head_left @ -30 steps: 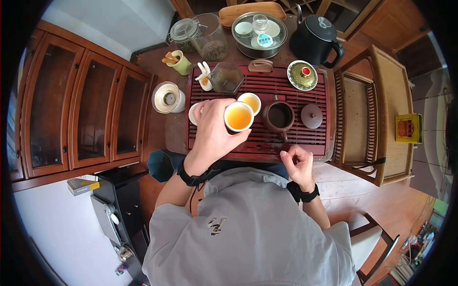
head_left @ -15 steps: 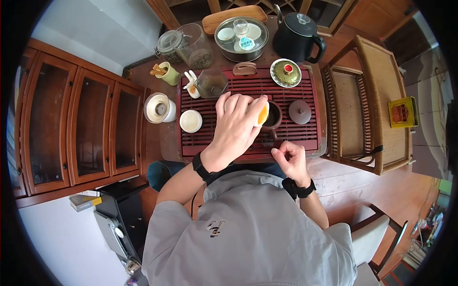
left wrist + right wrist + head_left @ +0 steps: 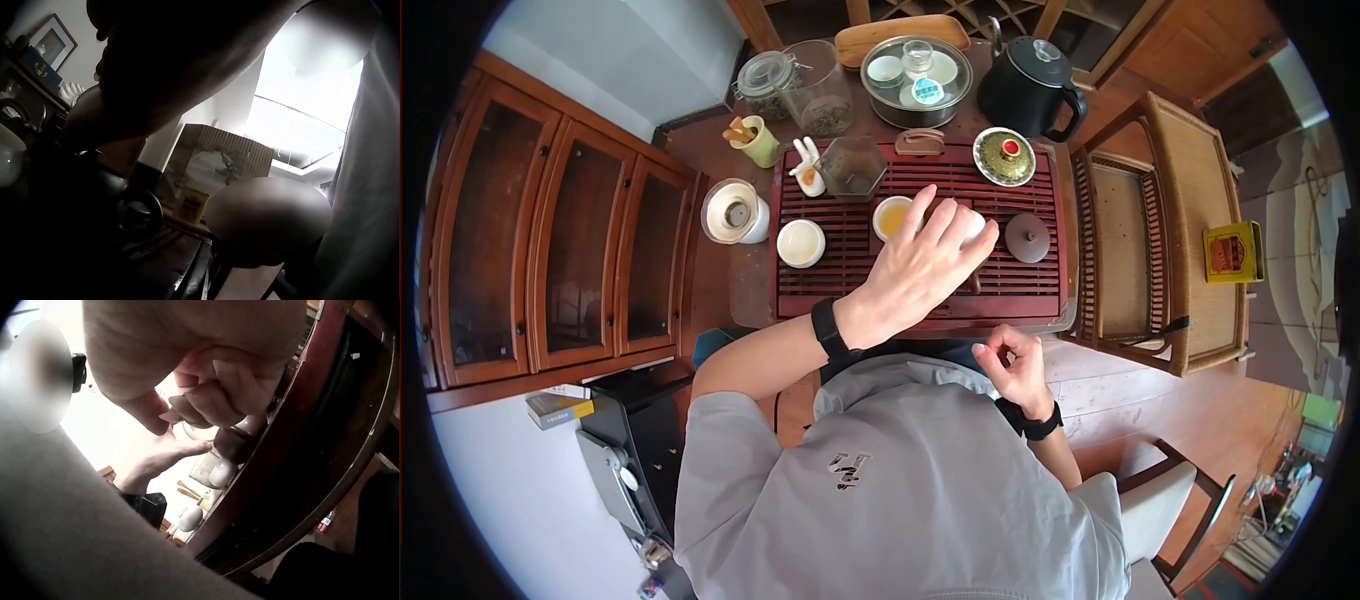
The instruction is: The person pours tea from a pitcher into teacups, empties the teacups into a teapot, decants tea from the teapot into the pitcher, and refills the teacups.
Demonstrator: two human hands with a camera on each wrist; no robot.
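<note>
My left hand (image 3: pixel 920 265) holds a small white cup (image 3: pixel 972 229) tipped over the brown teapot, most of which the hand hides; its handle (image 3: pixel 975 284) shows below. A white cup of amber tea (image 3: pixel 891 219) stands beside this hand on the slatted red tray (image 3: pixel 840 290). Farther left is another white cup (image 3: pixel 801 244). The brown lid (image 3: pixel 1028 238) lies to the right. Below the tray's front edge, my right hand (image 3: pixel 1017 372) is loosely curled and holds nothing; the right wrist view shows its bent fingers (image 3: pixel 215 400). The left wrist view is very dark.
Along the tray's back stand a glass pitcher (image 3: pixel 852 168), a white figurine (image 3: pixel 808 168) and a patterned lidded bowl (image 3: pixel 1004 157). Behind are a black kettle (image 3: pixel 1028 90), a steel pot (image 3: pixel 917 105) and glass jars. A strainer (image 3: pixel 735 212) is left, a rattan shelf (image 3: pixel 1190 200) right.
My left hand has moved right from above the tea cup to the teapot, and the cup in it has tipped over, showing its white outside. My right hand has stayed nearly in place.
</note>
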